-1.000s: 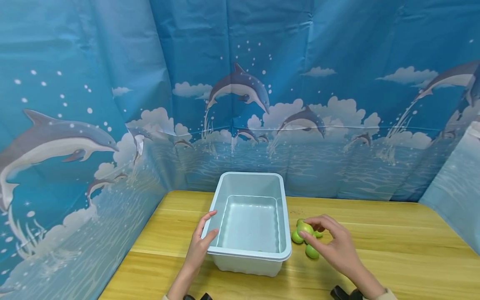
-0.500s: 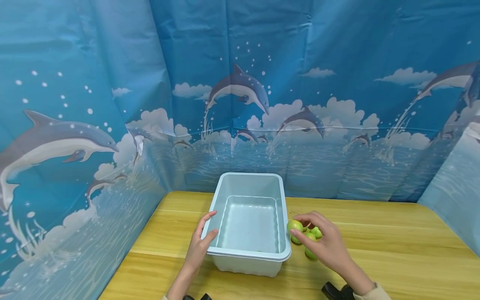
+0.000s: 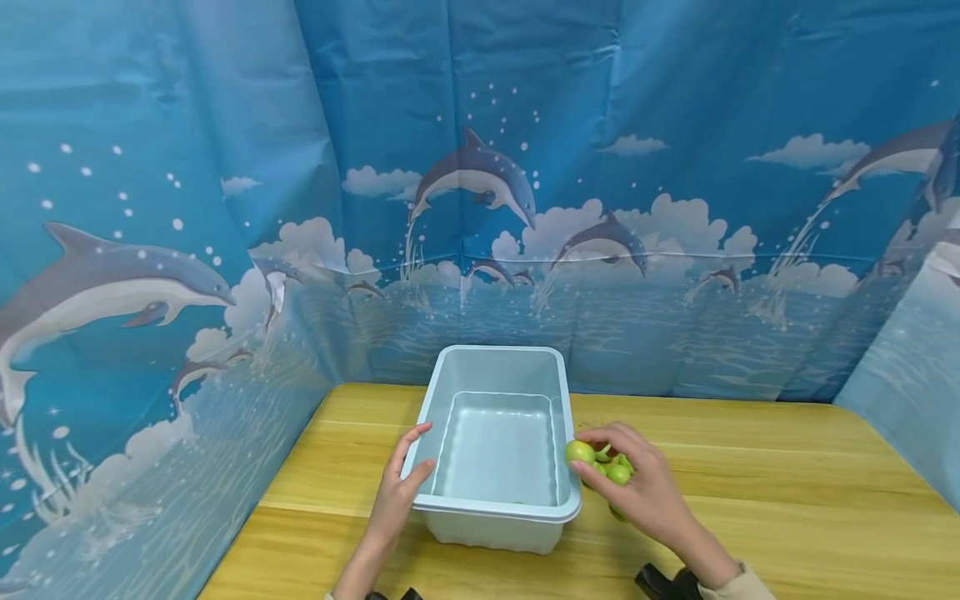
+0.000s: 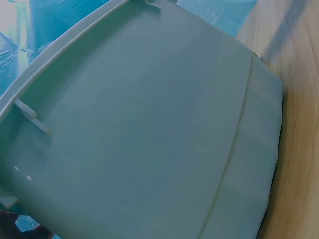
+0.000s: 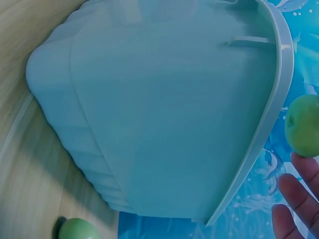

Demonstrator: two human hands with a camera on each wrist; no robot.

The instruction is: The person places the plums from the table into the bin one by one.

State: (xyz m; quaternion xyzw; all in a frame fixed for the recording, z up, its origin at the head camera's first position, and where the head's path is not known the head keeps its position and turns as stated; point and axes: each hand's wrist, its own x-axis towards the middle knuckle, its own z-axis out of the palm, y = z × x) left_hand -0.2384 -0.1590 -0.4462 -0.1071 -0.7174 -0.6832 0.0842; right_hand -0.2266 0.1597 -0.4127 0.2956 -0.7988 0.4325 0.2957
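head view: gripping a pale blue tub (image 3: 495, 503) by its left rim with the left hand (image 3: 397, 483), thumb and finger hooked over the edge. with the right hand (image 3: 643, 487), pinching a green fruit (image 3: 580, 452) up at the tub's right rim; over or outside, cannot tell. on the wooden table (image 3: 772, 492), more green fruits (image 3: 618, 474) close beside the tub, partly hidden behind the right hand.

Head view: from above, facing forward and down across the surface (image 3: 780, 475) to its far edge; bin (image 3: 498, 532) within frame. Wrist views, left and right: tilted, close to the bin's outer walls. Shared by head and right wrist: held green fruit (image 3: 580, 452).
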